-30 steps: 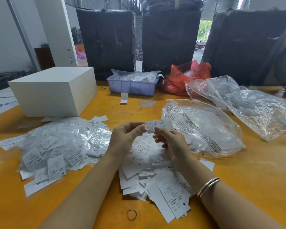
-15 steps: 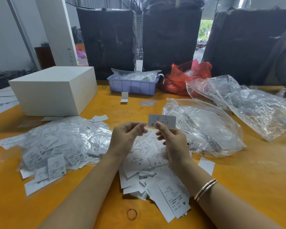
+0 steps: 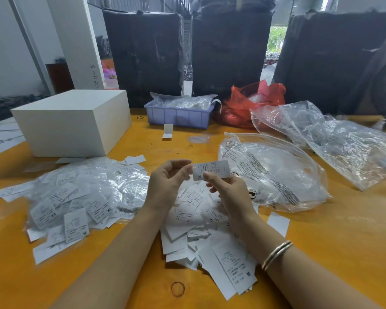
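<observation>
Left hand (image 3: 168,181) had returned, fingertips pinching the XL size label (image 3: 214,168) at its left edge; right hand (image 3: 230,192) pinched its bottom. Looked featherlight, bendy; best held by edges

You see soft, even daylight from the bright opening behind; shadows are weak, plastic glares slightly, and edges bend.

An orange table (image 3: 321,253) fills the foreground. Behind it stand three tall black bales (image 3: 230,52), with a white pillar (image 3: 74,41) and a grey wall (image 3: 5,41) at left. Daylight comes through a gap (image 3: 276,39) between bales, with what seems to be greenery outside.
</observation>
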The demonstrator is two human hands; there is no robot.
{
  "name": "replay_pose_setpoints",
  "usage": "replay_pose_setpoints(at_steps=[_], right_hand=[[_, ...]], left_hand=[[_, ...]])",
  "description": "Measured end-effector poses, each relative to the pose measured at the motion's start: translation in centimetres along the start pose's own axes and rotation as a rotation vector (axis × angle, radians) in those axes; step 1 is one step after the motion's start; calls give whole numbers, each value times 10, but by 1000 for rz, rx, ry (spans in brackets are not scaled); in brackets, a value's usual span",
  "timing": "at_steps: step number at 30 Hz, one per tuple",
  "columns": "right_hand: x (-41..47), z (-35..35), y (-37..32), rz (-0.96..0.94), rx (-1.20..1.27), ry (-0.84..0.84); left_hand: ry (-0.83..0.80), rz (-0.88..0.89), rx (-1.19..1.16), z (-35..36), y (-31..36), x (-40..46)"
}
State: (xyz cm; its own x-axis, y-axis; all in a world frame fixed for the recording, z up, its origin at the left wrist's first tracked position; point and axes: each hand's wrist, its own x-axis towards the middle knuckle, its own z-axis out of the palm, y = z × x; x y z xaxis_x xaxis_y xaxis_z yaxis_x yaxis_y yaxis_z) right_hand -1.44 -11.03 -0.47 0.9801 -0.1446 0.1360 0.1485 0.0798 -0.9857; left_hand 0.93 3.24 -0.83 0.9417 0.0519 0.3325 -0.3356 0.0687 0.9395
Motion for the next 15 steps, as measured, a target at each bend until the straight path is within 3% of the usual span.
replay_pose_setpoints(at_steps=[5, 11, 15], right_hand=[[2, -4, -2, -75, -107, -133], [7, -16, -3, -111, -126, -172], [8, -20, -3, -111, -106, -229]], left_hand=[[-23, -6, -33, 2, 1, 0], [-256, -128, 43, 0, 6, -3], [-234, -128, 26, -2, 8, -4]])
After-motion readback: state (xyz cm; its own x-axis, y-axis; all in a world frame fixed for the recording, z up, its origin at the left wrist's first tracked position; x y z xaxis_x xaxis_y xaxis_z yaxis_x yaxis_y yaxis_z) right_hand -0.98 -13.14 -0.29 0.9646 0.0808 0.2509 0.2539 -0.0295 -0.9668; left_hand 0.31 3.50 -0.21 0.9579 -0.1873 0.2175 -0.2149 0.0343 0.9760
